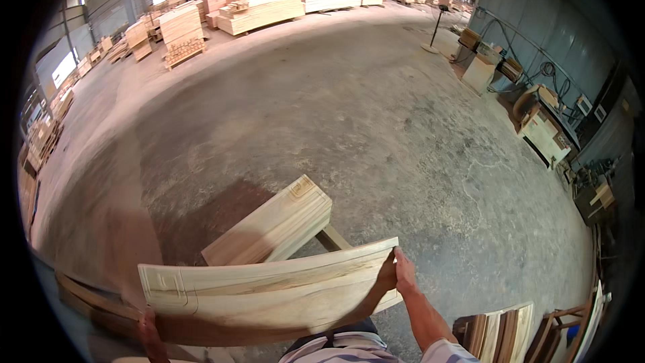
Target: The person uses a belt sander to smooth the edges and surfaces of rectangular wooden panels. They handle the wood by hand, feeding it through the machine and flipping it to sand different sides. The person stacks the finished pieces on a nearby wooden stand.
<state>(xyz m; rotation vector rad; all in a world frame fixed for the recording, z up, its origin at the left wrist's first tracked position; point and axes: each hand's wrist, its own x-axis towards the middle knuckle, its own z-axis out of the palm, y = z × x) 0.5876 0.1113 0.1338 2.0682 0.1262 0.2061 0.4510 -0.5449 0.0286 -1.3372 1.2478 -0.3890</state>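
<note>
A long pale wooden panel (269, 289) with grooves carved at its left end spans the space before my body. Its right end is gripped by my right hand (404, 271), the fingers partly hidden by the board. At the lower left end, my left hand (149, 329) holds the panel's edge; most of its fingers are out of sight. Just beyond the panel lies a stack of similar carved panels (269, 218), angled up to the right, its near part covered by the held board. A wooden support (333, 236) shows under the stack.
Bundled boards (494, 333) stand at the lower right beside a wooden frame (557, 329). Machines (547, 128) line the right wall, with a thin stand (437, 27) farther off. Large timber stacks (262, 13) fill the far side. A wooden beam (97, 299) lies at the left.
</note>
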